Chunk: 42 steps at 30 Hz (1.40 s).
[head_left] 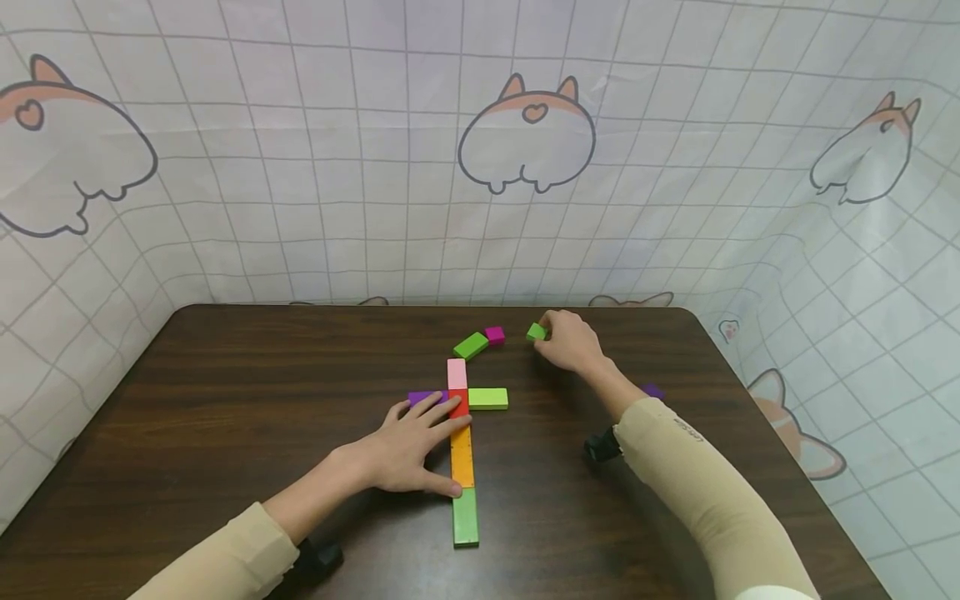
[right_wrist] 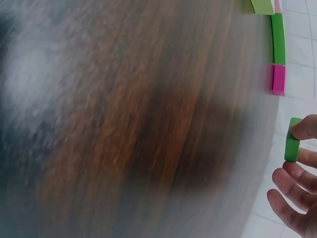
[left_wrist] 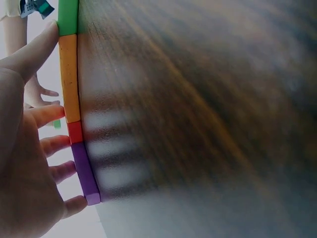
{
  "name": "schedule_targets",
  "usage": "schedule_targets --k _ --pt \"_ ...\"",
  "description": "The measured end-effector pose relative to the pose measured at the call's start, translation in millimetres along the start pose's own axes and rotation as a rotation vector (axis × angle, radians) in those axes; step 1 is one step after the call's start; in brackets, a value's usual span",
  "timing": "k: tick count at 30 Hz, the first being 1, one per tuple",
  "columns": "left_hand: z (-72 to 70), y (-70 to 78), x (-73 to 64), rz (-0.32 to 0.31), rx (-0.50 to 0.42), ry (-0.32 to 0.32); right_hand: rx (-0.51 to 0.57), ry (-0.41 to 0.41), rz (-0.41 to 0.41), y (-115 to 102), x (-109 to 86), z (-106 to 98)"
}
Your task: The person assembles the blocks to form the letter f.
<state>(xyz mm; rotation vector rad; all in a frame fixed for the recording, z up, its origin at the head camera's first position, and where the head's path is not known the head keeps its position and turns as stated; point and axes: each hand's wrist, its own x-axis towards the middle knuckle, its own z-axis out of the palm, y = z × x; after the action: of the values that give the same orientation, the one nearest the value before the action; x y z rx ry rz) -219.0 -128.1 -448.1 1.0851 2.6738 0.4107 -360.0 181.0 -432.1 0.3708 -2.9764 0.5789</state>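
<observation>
With its fingers spread, my left hand (head_left: pixel 408 450) rests along a column of flat blocks on the table. Its fingertips lie at the purple block (left_wrist: pixel 85 171), the red block (head_left: pixel 458 402) and the orange block (head_left: pixel 462 458); its thumb touches the top end of the long green block (head_left: pixel 466 521). A pink block (head_left: pixel 457 373) tops the column and a lime block (head_left: pixel 488 399) sticks out to the right. At the back, my right hand (head_left: pixel 573 342) pinches a small green block (right_wrist: pixel 292 141) between thumb and fingers, right of the magenta block (head_left: pixel 495 335).
Another green block (head_left: pixel 471 346) lies slanted between the pink and magenta blocks. Past my right forearm, a purple piece (head_left: pixel 652 391) shows partly. The dark wooden table (head_left: pixel 225 400) meets a white gridded cloth (head_left: pixel 337 208) behind and at the sides.
</observation>
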Motion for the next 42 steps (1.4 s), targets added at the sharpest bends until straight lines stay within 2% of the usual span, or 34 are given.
schedule_targets --k 12,42 --pt "-2.5 -10.0 3.5 0.008 0.009 -0.002 -0.028 -0.019 -0.012 -13 15.2 10" --pt "-3.0 -11.6 -1.4 0.017 0.021 -0.006 -0.052 -0.081 0.003 -28 23.9 18"
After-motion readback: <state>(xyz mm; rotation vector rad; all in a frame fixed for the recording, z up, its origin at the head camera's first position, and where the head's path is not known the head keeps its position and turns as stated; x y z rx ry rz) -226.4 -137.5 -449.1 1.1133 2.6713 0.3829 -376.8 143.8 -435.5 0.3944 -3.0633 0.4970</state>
